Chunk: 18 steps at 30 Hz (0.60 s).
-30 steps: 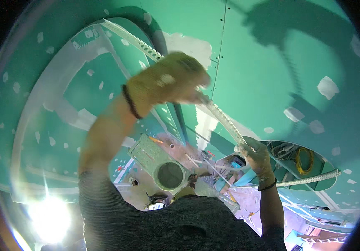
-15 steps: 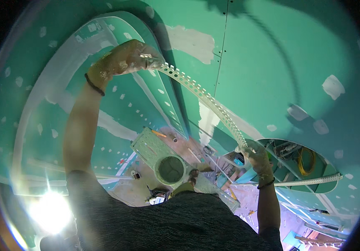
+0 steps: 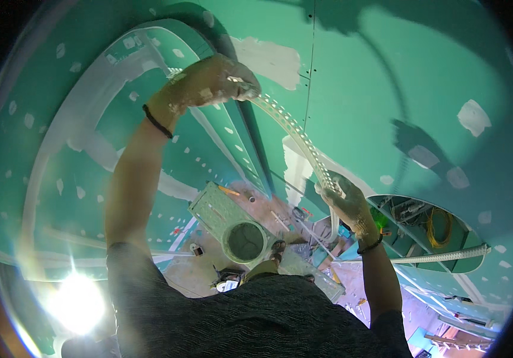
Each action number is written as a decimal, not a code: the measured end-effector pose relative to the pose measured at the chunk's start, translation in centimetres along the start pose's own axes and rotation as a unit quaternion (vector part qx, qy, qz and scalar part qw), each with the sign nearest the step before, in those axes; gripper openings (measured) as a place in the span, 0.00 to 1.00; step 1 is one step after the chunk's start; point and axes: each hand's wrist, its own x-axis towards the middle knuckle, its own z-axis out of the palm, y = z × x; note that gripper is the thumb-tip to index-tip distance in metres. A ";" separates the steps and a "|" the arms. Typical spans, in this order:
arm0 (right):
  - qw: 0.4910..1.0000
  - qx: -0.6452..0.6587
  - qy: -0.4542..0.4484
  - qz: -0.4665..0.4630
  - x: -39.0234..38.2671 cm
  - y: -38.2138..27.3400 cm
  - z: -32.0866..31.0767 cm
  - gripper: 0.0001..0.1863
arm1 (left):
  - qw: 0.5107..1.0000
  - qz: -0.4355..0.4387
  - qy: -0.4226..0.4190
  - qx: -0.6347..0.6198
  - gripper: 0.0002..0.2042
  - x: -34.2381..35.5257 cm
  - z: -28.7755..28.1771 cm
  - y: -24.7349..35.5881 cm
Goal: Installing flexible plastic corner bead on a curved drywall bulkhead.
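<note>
Left hand (image 3: 216,82), right hand (image 3: 352,206): each grip closed on perforated white strip (image 3: 293,126), bowed between them; round bucket (image 3: 244,261) below.

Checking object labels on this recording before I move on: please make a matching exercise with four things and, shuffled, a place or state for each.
Things:
1. perforated strip
2. bucket
3. yellow coil
4. lamp

Places or states:
A. inside the opening at the right
B. glowing at the lower left of the picture
C. curved between the left hand and the right hand
D. below the hands, round mouth facing up

Right pairs: 1-C, 2-D, 3-A, 4-B
</note>
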 end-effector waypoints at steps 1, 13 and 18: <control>1.000 0.001 -0.003 -0.002 0.6 -0.3 0.5 0.22 | 0.999 0.032 -0.005 0.039 0.19 0.1 0.3 -0.7; 0.997 0.070 0.007 0.007 2.9 -2.1 3.3 0.17 | 0.990 -0.026 0.035 0.136 0.11 1.8 11.1 1.0; 0.998 0.070 0.004 -0.003 3.2 -1.4 4.5 0.14 | 0.913 0.076 0.086 0.391 0.18 0.2 11.5 1.0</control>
